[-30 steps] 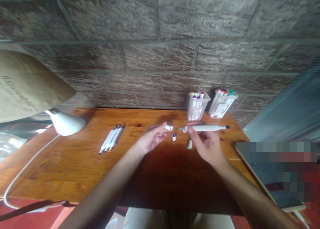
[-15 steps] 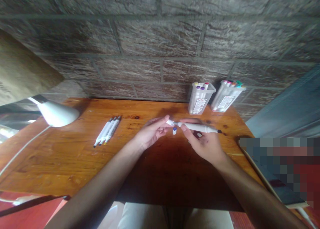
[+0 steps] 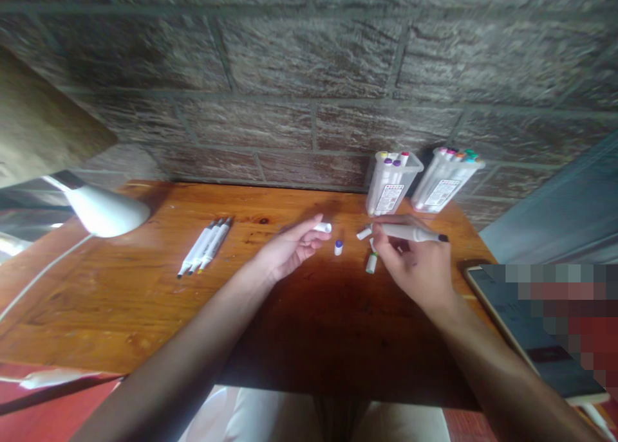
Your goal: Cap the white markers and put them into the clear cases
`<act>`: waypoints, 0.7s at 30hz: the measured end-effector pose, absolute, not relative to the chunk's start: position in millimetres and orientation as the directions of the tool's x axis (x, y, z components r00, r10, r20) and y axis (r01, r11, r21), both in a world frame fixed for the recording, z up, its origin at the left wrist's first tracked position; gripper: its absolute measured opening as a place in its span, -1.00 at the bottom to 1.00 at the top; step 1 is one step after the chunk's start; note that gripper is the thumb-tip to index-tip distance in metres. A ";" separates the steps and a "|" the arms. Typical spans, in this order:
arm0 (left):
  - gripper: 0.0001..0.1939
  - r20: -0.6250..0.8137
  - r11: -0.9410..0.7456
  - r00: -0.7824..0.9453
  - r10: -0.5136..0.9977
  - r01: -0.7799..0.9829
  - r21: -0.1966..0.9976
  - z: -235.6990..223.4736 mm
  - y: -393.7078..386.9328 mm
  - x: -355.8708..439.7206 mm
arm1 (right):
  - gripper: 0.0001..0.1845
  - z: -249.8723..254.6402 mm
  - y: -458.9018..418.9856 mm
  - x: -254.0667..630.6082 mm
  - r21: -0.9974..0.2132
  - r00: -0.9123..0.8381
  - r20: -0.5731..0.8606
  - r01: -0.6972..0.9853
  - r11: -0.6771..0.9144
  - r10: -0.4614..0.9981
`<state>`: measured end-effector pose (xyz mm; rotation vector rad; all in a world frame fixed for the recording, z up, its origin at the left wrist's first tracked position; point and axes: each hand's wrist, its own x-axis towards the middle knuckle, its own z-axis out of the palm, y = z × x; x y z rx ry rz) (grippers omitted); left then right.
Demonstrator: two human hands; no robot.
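Observation:
My left hand (image 3: 294, 248) pinches a small white marker cap (image 3: 322, 228) between thumb and finger, its open end toward the right. Held in my right hand (image 3: 419, 258) is a white marker (image 3: 410, 232), lying nearly level with a dark end on the right; its left tip is partly hidden by my fingers. Between the hands a cap with a purple-blue top (image 3: 338, 248) stands on the desk. Close to my right fingers lie a white cap (image 3: 364, 232) and a cap with a green edge (image 3: 371, 263). Several uncapped white markers (image 3: 205, 246) rest side by side left of my left hand.
Two clear plastic boxes of markers, a nearer box (image 3: 392, 188) and a right-hand box (image 3: 445, 188), stand at the back of the wooden desk (image 3: 120, 300) by the stone wall. A white lamp base (image 3: 109, 213) with a cord is at left, a tablet-like device (image 3: 521, 326) at right.
My right hand has moved right with the marker, drawing its tip out of the cap in my left hand. The loose caps near my right fingers now show more.

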<state>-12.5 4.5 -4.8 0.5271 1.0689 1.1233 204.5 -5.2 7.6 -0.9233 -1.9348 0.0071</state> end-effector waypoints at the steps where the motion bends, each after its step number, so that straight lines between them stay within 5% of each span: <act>1: -0.80 -0.410 0.382 0.044 0.911 -0.463 0.800 -2.8 4.3 -13.5 | -0.87 10.3 -4.3 207.7 -0.387 -0.218 0.759 0.607 0.694 0.613; 12: -0.72 -0.346 0.345 0.069 0.936 -0.380 0.858 -3.8 0.7 -13.9 | -0.89 8.4 -7.3 203.5 -0.578 -0.106 0.710 0.477 0.662 0.696; 21: -0.74 -0.176 0.255 0.209 0.962 -0.458 0.852 -2.3 -4.4 -17.4 | -0.86 10.4 -9.6 199.4 -0.817 -0.046 0.558 0.140 0.559 0.828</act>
